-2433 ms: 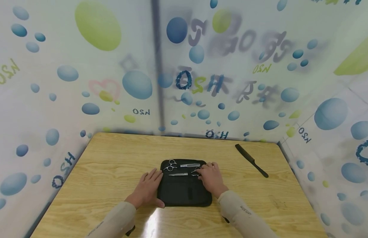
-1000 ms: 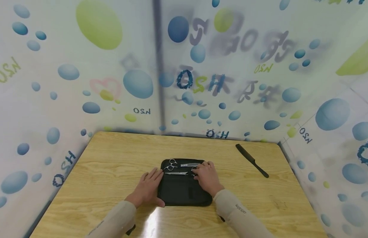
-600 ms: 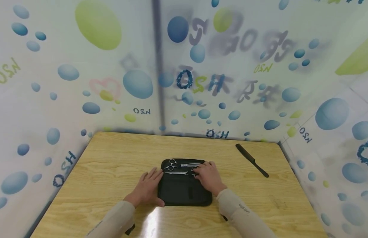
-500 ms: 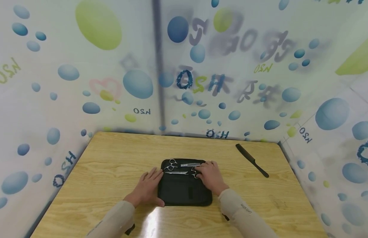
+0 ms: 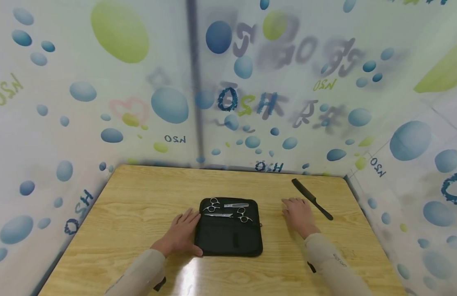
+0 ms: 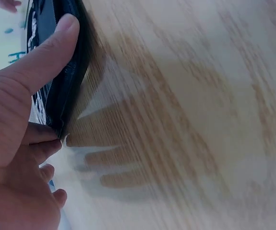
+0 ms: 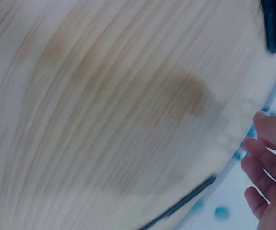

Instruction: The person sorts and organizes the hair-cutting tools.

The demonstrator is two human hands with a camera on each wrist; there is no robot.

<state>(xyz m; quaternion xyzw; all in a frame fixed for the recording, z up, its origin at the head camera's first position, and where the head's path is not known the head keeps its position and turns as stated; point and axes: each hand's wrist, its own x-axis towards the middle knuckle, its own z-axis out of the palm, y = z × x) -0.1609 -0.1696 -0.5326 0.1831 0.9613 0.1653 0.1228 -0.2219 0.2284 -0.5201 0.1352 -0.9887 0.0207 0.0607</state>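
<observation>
An open black scissors case (image 5: 228,238) lies on the wooden table. In its upper half lie a pair of thinning scissors (image 5: 236,205), with rings at the left, and a pair of haircutting scissors (image 5: 218,215), with rings at the right. Spread along the case's left edge, my left hand (image 5: 181,234) touches it with thumb and fingertips; the left wrist view shows the thumb (image 6: 56,45) against the case's side (image 6: 73,76). My right hand (image 5: 299,214) is off the case to the right, holding nothing, its fingers loosely bent in the right wrist view.
A black handled comb (image 5: 311,198) lies slantwise on the table (image 5: 151,189), just beyond my right hand. A small zip pull (image 5: 261,225) sticks out at the case's right edge. Patterned curtains (image 5: 228,123) stand behind and at both sides of the table.
My right hand has let go of the lower scissors' rings and moved right toward the comb. Those scissors had slid left in the case before that. My left hand stays put.
</observation>
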